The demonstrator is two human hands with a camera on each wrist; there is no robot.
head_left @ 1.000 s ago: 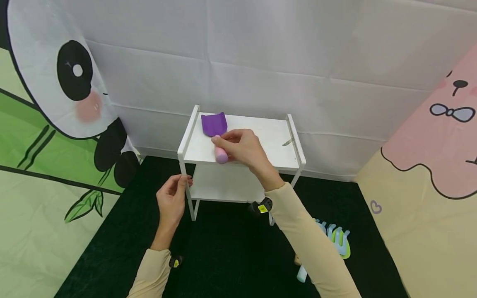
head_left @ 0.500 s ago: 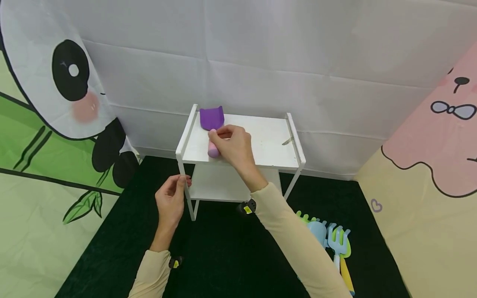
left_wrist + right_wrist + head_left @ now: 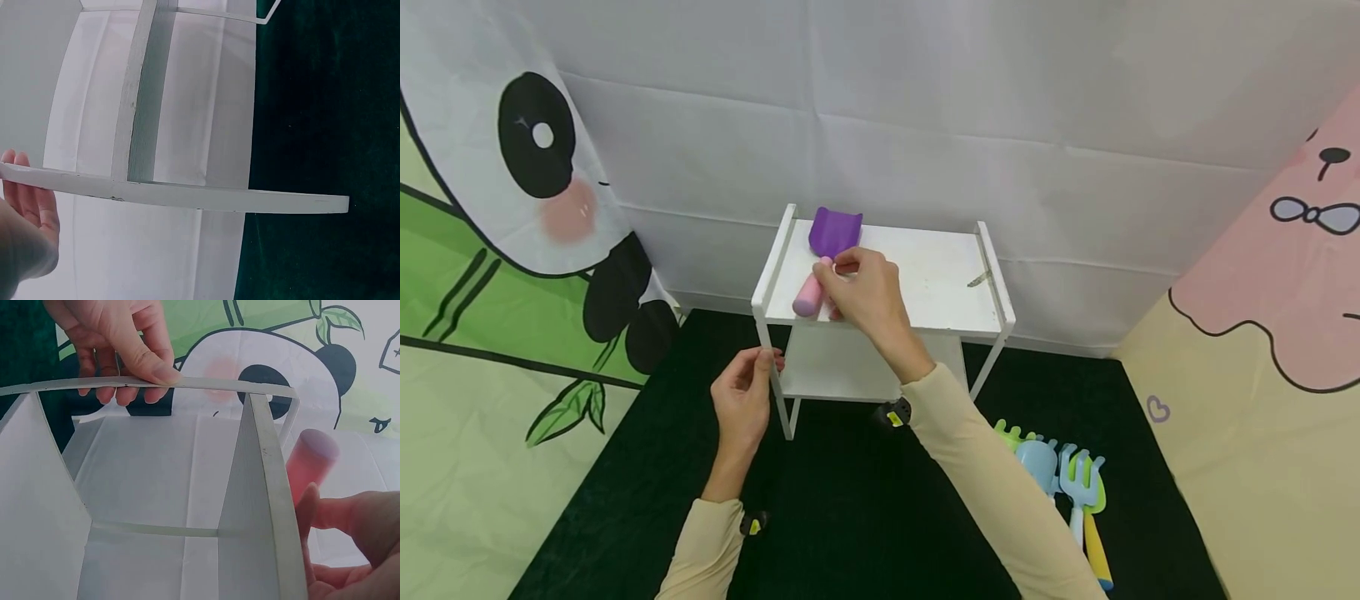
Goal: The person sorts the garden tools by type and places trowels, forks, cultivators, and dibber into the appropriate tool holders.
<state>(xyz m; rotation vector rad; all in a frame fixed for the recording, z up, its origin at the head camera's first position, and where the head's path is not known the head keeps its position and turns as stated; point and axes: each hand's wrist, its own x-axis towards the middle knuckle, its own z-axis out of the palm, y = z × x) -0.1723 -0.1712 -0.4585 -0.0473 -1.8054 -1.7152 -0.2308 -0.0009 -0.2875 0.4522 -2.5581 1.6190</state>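
My right hand (image 3: 874, 292) pinches a toy shovel with a purple blade (image 3: 835, 233) and a pink handle (image 3: 809, 295). The shovel is over the left part of a white two-tier shelf's top (image 3: 925, 275), its blade toward the back; whether it touches the surface I cannot tell. In the right wrist view the handle (image 3: 310, 461) shows beyond the shelf's edge, near my fingers. My left hand (image 3: 743, 402) grips the shelf's front left leg (image 3: 206, 197), thumb on one side and fingers on the other, as the right wrist view shows.
On the dark green carpet (image 3: 850, 517) at the right lie several toy garden tools, among them a light blue fork (image 3: 1081, 483) and a light blue shovel (image 3: 1037, 460). A white cloth wall (image 3: 925, 125) stands behind the shelf, with printed cartoon walls on both sides.
The right hand has moved slightly left with the shovel. The handle's end has swung left and the blade points further back. The left hand stays on the leg.
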